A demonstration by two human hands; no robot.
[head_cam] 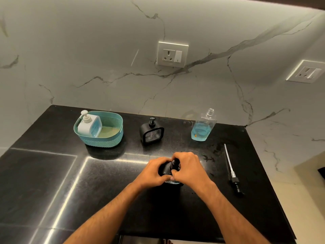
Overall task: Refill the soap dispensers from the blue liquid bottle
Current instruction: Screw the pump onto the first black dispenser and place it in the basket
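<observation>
We see both hands on the near black dispenser [169, 170] at counter [109, 191] centre: left hand [153, 173] fingers curled round its body, right hand [187, 169] fingers pinching the pump head. Blue liquid bottle [202, 128] stands uncapped at the back right, its pump tube [232, 170] lying flat nearby. Second black dispenser [151, 132] sits mid-back; white dispenser [88, 125] sits in the teal basket [109, 140], back left.

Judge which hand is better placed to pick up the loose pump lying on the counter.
Right. The right hand is nearer the loose pump; the left hand steadies the black dispenser.
</observation>
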